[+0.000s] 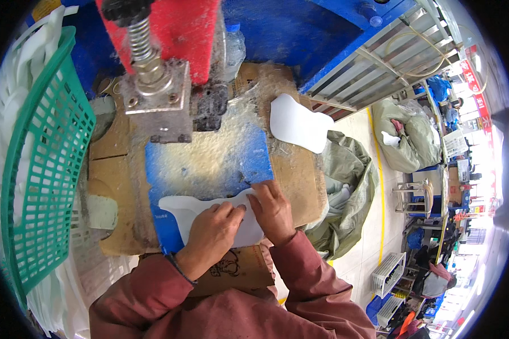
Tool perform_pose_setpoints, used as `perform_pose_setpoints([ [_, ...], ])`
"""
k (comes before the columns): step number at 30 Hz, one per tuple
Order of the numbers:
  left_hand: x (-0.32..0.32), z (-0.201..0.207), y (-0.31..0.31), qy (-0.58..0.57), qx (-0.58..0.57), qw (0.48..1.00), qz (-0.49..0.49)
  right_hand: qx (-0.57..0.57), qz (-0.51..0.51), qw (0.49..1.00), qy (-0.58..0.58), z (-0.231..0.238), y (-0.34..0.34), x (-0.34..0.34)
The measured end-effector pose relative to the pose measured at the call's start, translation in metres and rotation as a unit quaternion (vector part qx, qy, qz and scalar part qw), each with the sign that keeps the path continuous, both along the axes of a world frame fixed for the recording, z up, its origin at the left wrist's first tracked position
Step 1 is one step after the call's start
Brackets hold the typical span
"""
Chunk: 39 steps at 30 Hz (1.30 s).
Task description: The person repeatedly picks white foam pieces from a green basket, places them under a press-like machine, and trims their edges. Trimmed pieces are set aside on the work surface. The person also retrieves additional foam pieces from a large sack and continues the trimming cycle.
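A thin white cut-out sheet with a curved outline lies at the near edge of a blue plate dusted with pale powder. My left hand rests over the sheet's middle, fingers bent and pinching the material. At the sheet's right end my right hand grips the upper edge, its fingertips close to those of the left. What lies under the fingertips is hidden. Another white cut-out piece sits on the brown cardboard to the far right of the plate.
A machine head with a spring and red body overhangs the plate's far side. On the left stands a green basket beside white strips. To the right is an open woven sack with pieces inside. A clear bottle stands behind.
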State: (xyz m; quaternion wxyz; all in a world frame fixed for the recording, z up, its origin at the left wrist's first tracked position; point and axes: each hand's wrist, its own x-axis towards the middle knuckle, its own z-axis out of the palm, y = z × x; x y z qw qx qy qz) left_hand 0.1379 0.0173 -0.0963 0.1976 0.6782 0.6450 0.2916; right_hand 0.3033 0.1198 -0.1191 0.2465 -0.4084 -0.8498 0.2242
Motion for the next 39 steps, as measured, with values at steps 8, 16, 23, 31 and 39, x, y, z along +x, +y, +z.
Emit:
perform_pose_setpoints([
  [8, 0.011, -0.024, 0.006, 0.011, 0.002, 1.0, 0.015, -0.305, -0.129, 0.926, 0.182, -0.009, -0.004, 0.038],
  [16, 0.012, -0.023, 0.007, 0.005, -0.007, 1.0, 0.021, -0.163, -0.101, 0.965, 0.181, -0.012, 0.006, 0.03],
  [23, 0.012, -0.02, 0.006, -0.001, -0.031, 0.999, 0.024, -0.102, -0.103, 0.976, 0.162, -0.013, 0.009, 0.021],
  [31, 0.01, -0.016, 0.008, -0.01, -0.029, 0.999, 0.03, -0.064, -0.107, 0.981, 0.151, -0.014, 0.008, 0.017],
  [39, 0.015, -0.01, 0.025, -0.022, -0.016, 0.997, 0.076, -0.003, -0.051, 0.989, 0.14, -0.002, -0.002, 0.024],
])
